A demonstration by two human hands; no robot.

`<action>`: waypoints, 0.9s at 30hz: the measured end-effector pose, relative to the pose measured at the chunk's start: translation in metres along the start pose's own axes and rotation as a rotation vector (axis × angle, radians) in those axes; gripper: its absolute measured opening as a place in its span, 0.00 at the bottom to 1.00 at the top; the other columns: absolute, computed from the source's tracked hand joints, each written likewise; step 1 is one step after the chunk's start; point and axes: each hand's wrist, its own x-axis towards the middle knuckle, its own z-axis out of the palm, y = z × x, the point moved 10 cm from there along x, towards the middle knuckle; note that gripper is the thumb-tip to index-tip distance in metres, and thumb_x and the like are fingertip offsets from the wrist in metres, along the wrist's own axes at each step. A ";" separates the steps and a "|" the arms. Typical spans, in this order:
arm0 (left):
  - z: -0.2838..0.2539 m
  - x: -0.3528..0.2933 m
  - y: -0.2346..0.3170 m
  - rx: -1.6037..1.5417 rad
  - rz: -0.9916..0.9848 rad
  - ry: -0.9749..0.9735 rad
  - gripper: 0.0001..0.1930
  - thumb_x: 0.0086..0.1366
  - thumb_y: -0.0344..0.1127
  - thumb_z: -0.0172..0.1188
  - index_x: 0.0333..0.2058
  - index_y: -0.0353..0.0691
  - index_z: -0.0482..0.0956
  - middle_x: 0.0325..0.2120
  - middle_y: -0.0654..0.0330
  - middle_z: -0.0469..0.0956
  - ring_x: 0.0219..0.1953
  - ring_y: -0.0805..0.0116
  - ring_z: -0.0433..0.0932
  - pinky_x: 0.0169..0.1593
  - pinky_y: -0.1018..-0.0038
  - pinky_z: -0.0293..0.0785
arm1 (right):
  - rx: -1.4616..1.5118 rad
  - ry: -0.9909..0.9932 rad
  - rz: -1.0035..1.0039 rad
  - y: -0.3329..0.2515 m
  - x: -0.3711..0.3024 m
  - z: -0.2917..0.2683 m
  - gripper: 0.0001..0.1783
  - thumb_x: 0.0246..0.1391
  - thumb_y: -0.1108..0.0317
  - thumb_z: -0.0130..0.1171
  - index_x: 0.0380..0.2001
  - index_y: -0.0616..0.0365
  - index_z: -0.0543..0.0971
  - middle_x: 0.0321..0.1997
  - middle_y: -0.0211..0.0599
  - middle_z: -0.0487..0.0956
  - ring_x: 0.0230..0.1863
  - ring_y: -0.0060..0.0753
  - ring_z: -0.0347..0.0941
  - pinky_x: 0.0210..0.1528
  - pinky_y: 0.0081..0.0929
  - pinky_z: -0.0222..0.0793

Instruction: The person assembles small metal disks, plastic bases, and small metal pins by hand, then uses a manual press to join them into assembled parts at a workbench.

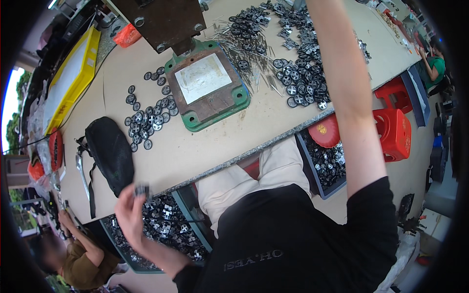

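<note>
left hand (128, 215): low, off the near-left edge of the table (195, 146), fingers pinched on a small dark wheel part (141, 190) at the fingertips
wheel part position: above the open tray of parts (166, 224) under the table edge, just in front of the black bag (110, 151); the press plate (207, 83) lies up and to the right of it, across the table edge
wheel part axis: too small and blurred to call; looks short and stubby, held roughly crosswise between thumb and fingers, which way it points can't be told
right arm (342, 88): stretched up and away over the table, hand runs out of the top of the frame, so spread or closed can't be told
nearer hand: the left one is the only hand on a part; the right forearm passes over the right-hand pile of wheels (303, 83), not touching it as far as visible
press plate: green-rimmed base with pale square insert, bare on top, sits mid-table under the dark press head (161, 19)
loose wheels (146, 117): scattered flat left of the plate, between plate and bag
pins (244, 53): thin metal rods fanned out right of the plate, long axes mostly running away from the person
second tray (327, 161): under the table on the right, red dish (325, 131) on its far edge
</note>
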 end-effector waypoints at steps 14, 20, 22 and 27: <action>0.020 -0.028 -0.012 0.416 -0.085 -0.107 0.21 0.46 0.28 0.64 0.42 0.30 0.75 0.32 0.48 0.79 0.34 0.65 0.78 0.42 0.74 0.71 | -0.403 -0.700 0.463 0.106 -0.235 0.074 0.17 0.43 0.65 0.59 0.37 0.62 0.78 0.36 0.47 0.77 0.40 0.47 0.73 0.45 0.36 0.68; 0.054 0.054 0.006 0.142 0.225 0.094 0.11 0.54 0.25 0.59 0.37 0.29 0.77 0.27 0.57 0.79 0.29 0.73 0.75 0.37 0.79 0.70 | -0.986 -0.371 0.326 0.095 -0.191 0.005 0.16 0.41 0.64 0.60 0.36 0.56 0.79 0.38 0.45 0.76 0.43 0.45 0.73 0.44 0.38 0.69; 0.077 0.073 0.004 0.051 0.213 0.114 0.09 0.57 0.25 0.57 0.36 0.29 0.78 0.26 0.59 0.78 0.28 0.75 0.75 0.35 0.82 0.70 | -0.807 -0.477 0.445 0.123 -0.198 0.025 0.16 0.42 0.62 0.61 0.36 0.55 0.78 0.39 0.43 0.75 0.44 0.45 0.71 0.44 0.38 0.68; 0.104 0.093 -0.014 -0.126 0.214 0.171 0.07 0.58 0.26 0.57 0.35 0.30 0.78 0.23 0.60 0.77 0.27 0.77 0.74 0.33 0.83 0.69 | -0.635 -0.565 0.441 0.140 -0.216 0.064 0.16 0.44 0.57 0.60 0.34 0.55 0.79 0.38 0.42 0.77 0.42 0.43 0.73 0.44 0.37 0.67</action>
